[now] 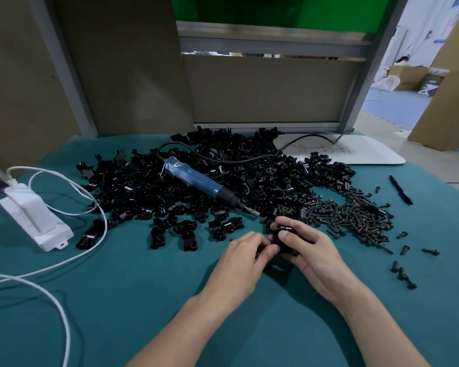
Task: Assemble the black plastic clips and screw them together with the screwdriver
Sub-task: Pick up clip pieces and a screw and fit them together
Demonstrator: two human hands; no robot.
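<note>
The right hand [312, 251] is gripping a clip [281, 229] just above the desk [143, 287]. Its fingers are curling round the far side and the thumb is pressing on the near face. The left hand [245, 250] is closing in from the other side, fingers pressed together and pinching at the clip's left edge. I cannot tell whether a loose part is sitting between them. A small stub, probably a screw end, is showing at the clip's top.

The screwdriver [196, 181] is lying on the pile [143, 186] of clips behind, its bit pointing toward the hands and near them. The screws [355, 215] are heaped just to the right.

The main risk is in letting go. One hand has to free itself for the screwdriver, and the halves could slide out of line or the screw could tip and drop among the loose ones. A tilted screw would likely cross-thread in the plastic. The bit could also skid off the head toward the holding fingers, and the tool's cord [223, 158] could drag clips off the pile.
</note>
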